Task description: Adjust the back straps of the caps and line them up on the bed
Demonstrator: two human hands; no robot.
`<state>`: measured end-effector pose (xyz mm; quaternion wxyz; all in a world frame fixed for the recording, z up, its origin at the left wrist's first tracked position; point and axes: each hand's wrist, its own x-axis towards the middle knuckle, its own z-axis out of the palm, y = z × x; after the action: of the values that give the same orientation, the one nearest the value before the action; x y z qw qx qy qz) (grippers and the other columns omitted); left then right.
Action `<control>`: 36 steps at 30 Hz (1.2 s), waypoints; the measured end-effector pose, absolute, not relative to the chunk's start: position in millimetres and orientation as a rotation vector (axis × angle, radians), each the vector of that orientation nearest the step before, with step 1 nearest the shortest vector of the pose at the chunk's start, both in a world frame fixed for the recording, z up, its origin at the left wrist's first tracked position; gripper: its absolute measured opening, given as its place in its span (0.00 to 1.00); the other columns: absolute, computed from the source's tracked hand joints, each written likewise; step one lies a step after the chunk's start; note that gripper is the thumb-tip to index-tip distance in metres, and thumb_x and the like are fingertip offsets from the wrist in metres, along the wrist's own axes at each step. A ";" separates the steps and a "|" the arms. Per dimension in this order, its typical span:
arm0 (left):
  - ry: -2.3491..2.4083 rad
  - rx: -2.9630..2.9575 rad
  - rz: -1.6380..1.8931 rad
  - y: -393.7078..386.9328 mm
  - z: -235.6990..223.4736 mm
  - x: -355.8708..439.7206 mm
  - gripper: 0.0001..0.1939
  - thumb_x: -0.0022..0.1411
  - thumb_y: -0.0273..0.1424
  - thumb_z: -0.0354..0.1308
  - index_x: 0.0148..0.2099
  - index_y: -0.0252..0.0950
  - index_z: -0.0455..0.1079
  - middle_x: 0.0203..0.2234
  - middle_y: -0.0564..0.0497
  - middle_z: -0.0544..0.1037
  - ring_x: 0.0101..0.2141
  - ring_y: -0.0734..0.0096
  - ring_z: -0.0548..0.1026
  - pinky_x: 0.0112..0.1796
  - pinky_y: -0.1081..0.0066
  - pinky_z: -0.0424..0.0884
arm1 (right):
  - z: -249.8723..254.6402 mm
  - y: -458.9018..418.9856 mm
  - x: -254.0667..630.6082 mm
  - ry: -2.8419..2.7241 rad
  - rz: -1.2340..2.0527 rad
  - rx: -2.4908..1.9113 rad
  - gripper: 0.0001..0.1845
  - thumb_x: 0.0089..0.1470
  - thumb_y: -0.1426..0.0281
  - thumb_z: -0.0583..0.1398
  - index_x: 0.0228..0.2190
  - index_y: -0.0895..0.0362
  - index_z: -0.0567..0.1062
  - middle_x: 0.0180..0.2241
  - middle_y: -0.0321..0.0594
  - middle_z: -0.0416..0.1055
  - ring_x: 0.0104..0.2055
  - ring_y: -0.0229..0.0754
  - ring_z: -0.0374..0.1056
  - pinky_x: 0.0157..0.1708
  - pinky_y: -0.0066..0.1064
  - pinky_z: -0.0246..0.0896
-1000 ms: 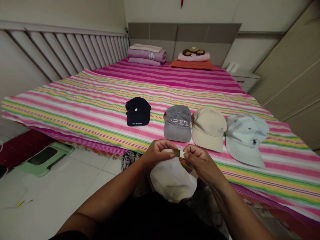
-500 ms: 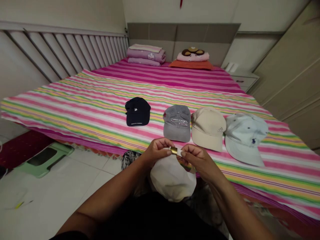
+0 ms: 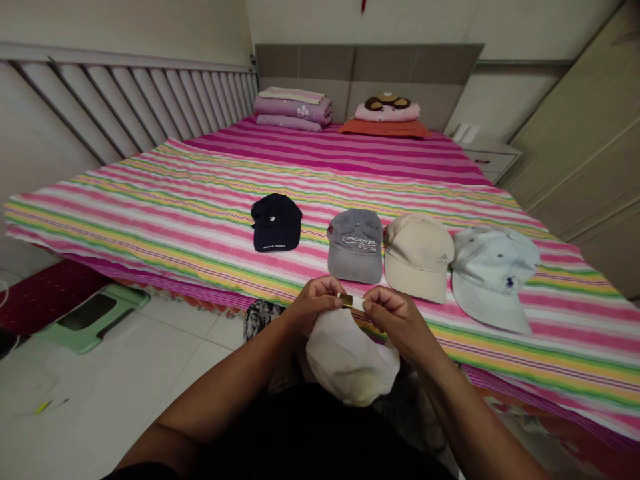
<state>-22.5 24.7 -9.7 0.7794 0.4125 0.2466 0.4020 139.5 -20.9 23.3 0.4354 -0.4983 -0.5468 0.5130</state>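
**Left hand** (image 3: 315,305) pinching the brass buckle (image 3: 345,301); **right hand** (image 3: 400,317) pinching the white strap (image 3: 358,304), which runs crosswise between them. The white cap (image 3: 351,357) hangs beneath the hands, just off the near edge of the bed (image 3: 150,213). Beyond, a navy cap (image 3: 276,223), grey cap (image 3: 355,245), beige cap (image 3: 417,250) and pale blue cap (image 3: 493,277) lie in a row on the striped sheet (image 3: 565,320).
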 end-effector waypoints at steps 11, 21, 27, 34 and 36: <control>0.477 0.834 0.796 24.8 -12.2 -23.7 0.10 0.41 0.30 0.64 0.26 0.31 0.68 0.20 0.52 0.70 0.21 0.78 0.67 0.24 0.77 0.61 | 28.7 -25.1 129.3 -1.966 0.416 -1.266 0.08 0.47 0.71 0.58 0.34 0.56 0.71 0.30 0.41 0.73 0.31 0.42 0.68 0.30 0.30 0.59; 0.549 0.937 0.804 27.8 -4.2 -27.3 0.09 0.39 0.31 0.59 0.22 0.32 0.64 0.20 0.52 0.70 0.19 0.78 0.64 0.21 0.77 0.56 | 34.9 -25.0 135.3 -1.927 0.518 -1.355 0.02 0.45 0.72 0.59 0.27 0.55 0.70 0.23 0.36 0.70 0.22 0.38 0.63 0.22 0.27 0.54; 0.539 1.039 0.772 33.7 0.3 -35.6 0.14 0.41 0.37 0.60 0.24 0.32 0.62 0.20 0.52 0.69 0.19 0.78 0.63 0.21 0.77 0.56 | 37.0 -24.5 134.8 -1.852 0.723 -1.369 0.02 0.44 0.71 0.59 0.24 0.56 0.70 0.19 0.34 0.66 0.18 0.33 0.56 0.18 0.25 0.48; 0.652 1.028 0.491 36.3 3.1 -33.2 0.14 0.44 0.36 0.63 0.30 0.30 0.67 0.17 0.55 0.68 0.17 0.82 0.63 0.21 0.78 0.57 | 31.2 -11.1 136.2 -1.524 1.305 -1.218 0.16 0.43 0.63 0.61 0.35 0.56 0.68 0.19 0.30 0.61 0.17 0.32 0.54 0.17 0.25 0.49; 0.642 0.979 0.496 36.6 3.1 -33.2 0.13 0.44 0.35 0.64 0.28 0.30 0.68 0.17 0.54 0.68 0.17 0.82 0.64 0.21 0.78 0.58 | 29.0 -6.6 142.9 -1.396 1.463 -1.155 0.20 0.46 0.57 0.59 0.37 0.56 0.67 0.22 0.32 0.63 0.20 0.33 0.57 0.20 0.25 0.51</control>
<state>-33.2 36.6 3.1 0.8047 0.4570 0.2998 0.2318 142.9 -6.6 29.0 0.3953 -0.4555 -0.5507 0.5770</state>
